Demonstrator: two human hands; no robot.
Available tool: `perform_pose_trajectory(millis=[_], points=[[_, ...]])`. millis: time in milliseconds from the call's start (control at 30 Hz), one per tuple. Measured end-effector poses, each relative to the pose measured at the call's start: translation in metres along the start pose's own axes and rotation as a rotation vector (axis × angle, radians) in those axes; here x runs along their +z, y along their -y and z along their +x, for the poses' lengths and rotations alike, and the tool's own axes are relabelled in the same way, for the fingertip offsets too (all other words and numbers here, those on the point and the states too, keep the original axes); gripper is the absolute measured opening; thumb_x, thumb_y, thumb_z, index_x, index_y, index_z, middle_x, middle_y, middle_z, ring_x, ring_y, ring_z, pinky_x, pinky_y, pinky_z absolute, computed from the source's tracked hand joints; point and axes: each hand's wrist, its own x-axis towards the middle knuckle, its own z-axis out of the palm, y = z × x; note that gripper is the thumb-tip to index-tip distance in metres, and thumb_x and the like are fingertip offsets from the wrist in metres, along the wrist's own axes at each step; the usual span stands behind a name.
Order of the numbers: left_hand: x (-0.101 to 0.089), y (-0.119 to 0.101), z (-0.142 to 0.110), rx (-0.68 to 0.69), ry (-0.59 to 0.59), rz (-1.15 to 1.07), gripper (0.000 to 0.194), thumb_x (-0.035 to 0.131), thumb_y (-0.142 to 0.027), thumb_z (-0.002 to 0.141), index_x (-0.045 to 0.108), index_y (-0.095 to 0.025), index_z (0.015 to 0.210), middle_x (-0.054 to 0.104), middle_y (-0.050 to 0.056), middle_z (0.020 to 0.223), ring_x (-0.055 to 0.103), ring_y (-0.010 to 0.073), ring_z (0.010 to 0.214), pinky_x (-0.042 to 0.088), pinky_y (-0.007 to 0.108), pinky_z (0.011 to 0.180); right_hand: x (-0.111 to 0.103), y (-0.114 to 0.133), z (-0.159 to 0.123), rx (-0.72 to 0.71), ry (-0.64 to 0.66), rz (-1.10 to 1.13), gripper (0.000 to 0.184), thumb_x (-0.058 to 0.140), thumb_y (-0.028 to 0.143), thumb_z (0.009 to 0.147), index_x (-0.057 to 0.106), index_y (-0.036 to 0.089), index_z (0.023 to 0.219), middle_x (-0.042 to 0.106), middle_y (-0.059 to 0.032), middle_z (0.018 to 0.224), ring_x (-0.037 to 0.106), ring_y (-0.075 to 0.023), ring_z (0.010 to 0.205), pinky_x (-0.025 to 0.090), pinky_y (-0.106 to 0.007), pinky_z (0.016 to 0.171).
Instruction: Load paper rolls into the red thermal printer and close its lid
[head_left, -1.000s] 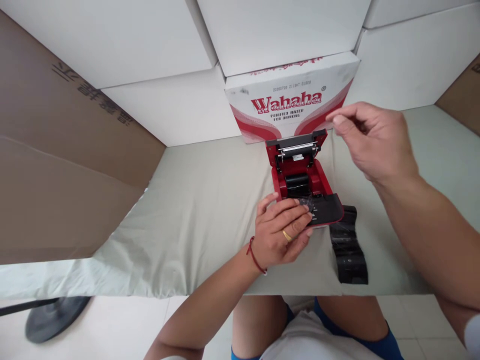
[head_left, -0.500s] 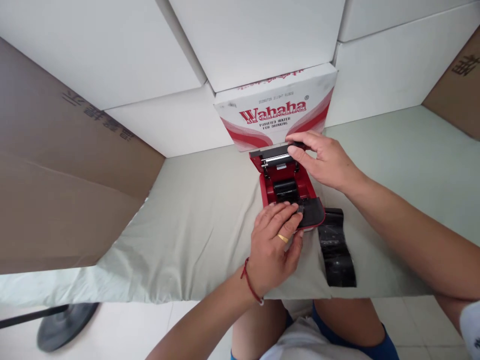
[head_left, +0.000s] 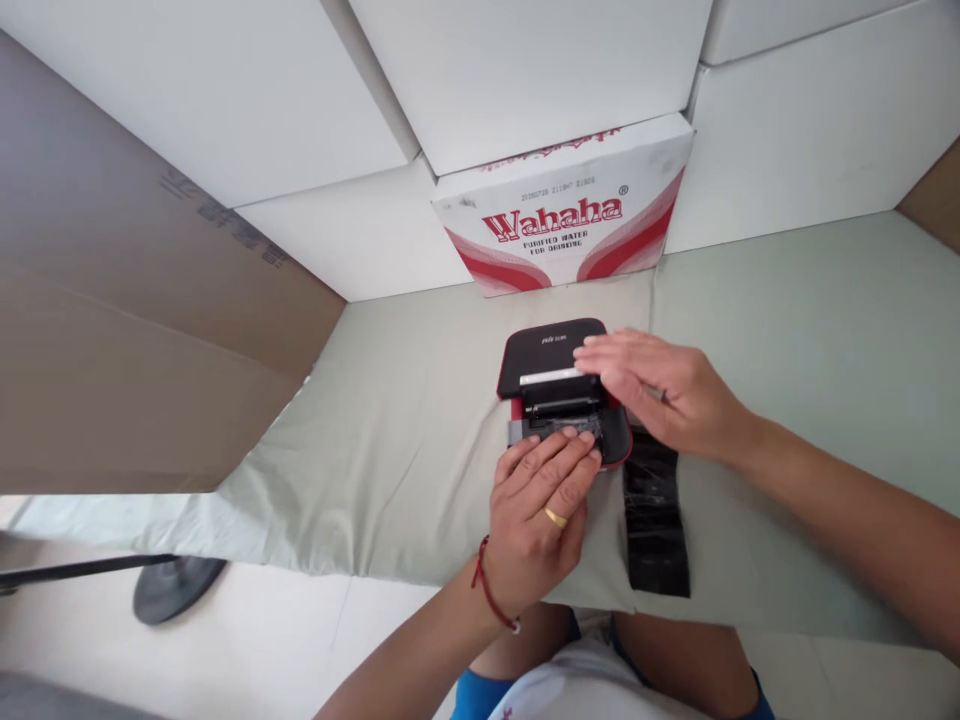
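Observation:
A small red and black device that looks like a portable printer (head_left: 615,437) sits on the cloth-covered surface, its black lid (head_left: 536,350) partly lowered over the roller inside. My left hand (head_left: 534,510), with a ring and a red cord bracelet, lies with fingers stretched over the front part of the printer. At the lid's right side, my right hand (head_left: 667,385) has its fingers straight, the tips touching the lid near its silvery edge. A glossy black strip of film or ribbon (head_left: 656,535) lies by the printer's right front corner.
A white and red water carton (head_left: 570,240) stands behind the printer against large white boxes (head_left: 525,80). On the left is a big brown cardboard box (head_left: 150,340). The pale green cloth (head_left: 390,440) ends at the near edge, above my legs.
The lid has swung down towards me, from raised to partly closed, with my right hand moving along at its side. My left hand stays at the printer's front. The view has shifted slightly.

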Motion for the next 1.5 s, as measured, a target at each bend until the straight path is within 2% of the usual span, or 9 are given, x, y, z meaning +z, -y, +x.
perform_pose_trajectory(millis=[300, 433, 567, 833, 933, 1000, 1133, 1267, 1500], points=[[-0.013, 0.007, 0.006, -0.066, -0.045, -0.19, 0.044, 0.064, -0.009, 0.095, 0.071, -0.025, 0.136, 0.086, 0.008, 0.118, 0.081, 0.0229, 0.112, 0.062, 0.039, 0.098, 0.01, -0.007, -0.031, -0.149, -0.015, -0.112, 0.033, 0.06, 0.018, 0.106, 0.077, 0.024, 0.133, 0.08, -0.0071, 0.138, 0.071, -0.0217, 0.137, 0.051, -0.047, 0.125], [-0.016, 0.037, 0.012, -0.317, -0.186, -0.304, 0.038, 0.059, -0.026, 0.107, 0.068, -0.027, 0.144, 0.083, 0.009, 0.13, 0.078, 0.0234, 0.119, 0.06, 0.042, 0.106, 0.011, -0.007, -0.031, -0.167, -0.025, -0.153, 0.034, 0.059, 0.017, 0.107, 0.076, 0.022, 0.135, 0.08, -0.0078, 0.138, 0.071, -0.0222, 0.138, 0.05, -0.048, 0.126], [-0.002, 0.073, 0.01, -0.551, -0.224, -0.535, 0.041, 0.045, -0.045, 0.114, 0.077, -0.025, 0.129, 0.087, 0.008, 0.111, 0.081, 0.0264, 0.118, 0.05, 0.053, 0.123, 0.016, -0.009, -0.033, -0.156, -0.05, -0.118, 0.036, 0.058, 0.017, 0.107, 0.076, 0.026, 0.136, 0.081, -0.0069, 0.136, 0.073, -0.0227, 0.135, 0.053, -0.05, 0.124], [0.014, 0.097, -0.001, -0.408, -0.179, -0.569, 0.032, 0.065, -0.046, 0.101, 0.079, -0.024, 0.119, 0.086, 0.01, 0.111, 0.076, 0.0291, 0.119, 0.053, 0.051, 0.112, 0.018, -0.008, -0.035, -0.125, -0.056, -0.105, 0.037, 0.059, 0.018, 0.105, 0.074, 0.028, 0.138, 0.08, -0.0076, 0.138, 0.072, -0.0257, 0.135, 0.05, -0.055, 0.124], [0.019, 0.101, 0.002, -0.383, -0.213, -0.655, 0.043, 0.073, -0.048, 0.093, 0.07, -0.027, 0.13, 0.084, 0.008, 0.112, 0.075, 0.0293, 0.122, 0.053, 0.051, 0.114, 0.022, -0.002, -0.044, -0.165, -0.06, -0.123, 0.041, 0.061, 0.027, 0.103, 0.071, 0.03, 0.143, 0.079, -0.0074, 0.14, 0.072, -0.0295, 0.133, 0.049, -0.06, 0.123], [0.024, 0.105, 0.003, -0.394, -0.234, -0.708, 0.066, 0.075, -0.058, 0.089, 0.058, -0.032, 0.147, 0.076, 0.01, 0.138, 0.067, 0.0297, 0.14, 0.049, 0.052, 0.123, 0.026, 0.003, -0.053, -0.239, -0.089, -0.161, 0.043, 0.061, 0.036, 0.103, 0.07, 0.032, 0.144, 0.081, -0.0055, 0.136, 0.072, -0.0309, 0.127, 0.051, -0.06, 0.119], [0.031, 0.114, -0.001, -0.503, -0.093, -0.832, 0.109, 0.076, -0.077, 0.081, 0.022, -0.047, 0.171, 0.027, 0.004, 0.186, 0.027, 0.0297, 0.173, 0.037, 0.052, 0.135, 0.033, 0.011, -0.066, -0.349, -0.118, -0.28, 0.041, 0.058, 0.045, 0.106, 0.073, 0.031, 0.142, 0.085, -0.0048, 0.116, 0.068, -0.0294, 0.109, 0.054, -0.053, 0.11], [0.031, 0.116, -0.007, -0.548, 0.041, -1.013, 0.111, 0.076, -0.071, 0.087, 0.01, -0.05, 0.175, 0.015, 0.001, 0.189, 0.025, 0.0287, 0.174, 0.036, 0.054, 0.137, 0.032, 0.013, -0.068, -0.359, -0.102, -0.316, 0.044, 0.063, 0.041, 0.104, 0.071, 0.029, 0.146, 0.084, -0.005, 0.108, 0.062, -0.0292, 0.103, 0.054, -0.05, 0.099], [0.038, 0.118, -0.012, -0.573, 0.093, -1.051, 0.119, 0.076, -0.076, 0.086, 0.002, -0.05, 0.175, 0.012, 0.002, 0.19, 0.025, 0.0288, 0.174, 0.042, 0.054, 0.134, 0.029, 0.009, -0.064, -0.407, -0.077, -0.323, 0.041, 0.069, 0.037, 0.102, 0.074, 0.035, 0.143, 0.084, -0.0016, 0.117, 0.065, -0.0276, 0.106, 0.059, -0.048, 0.101]])
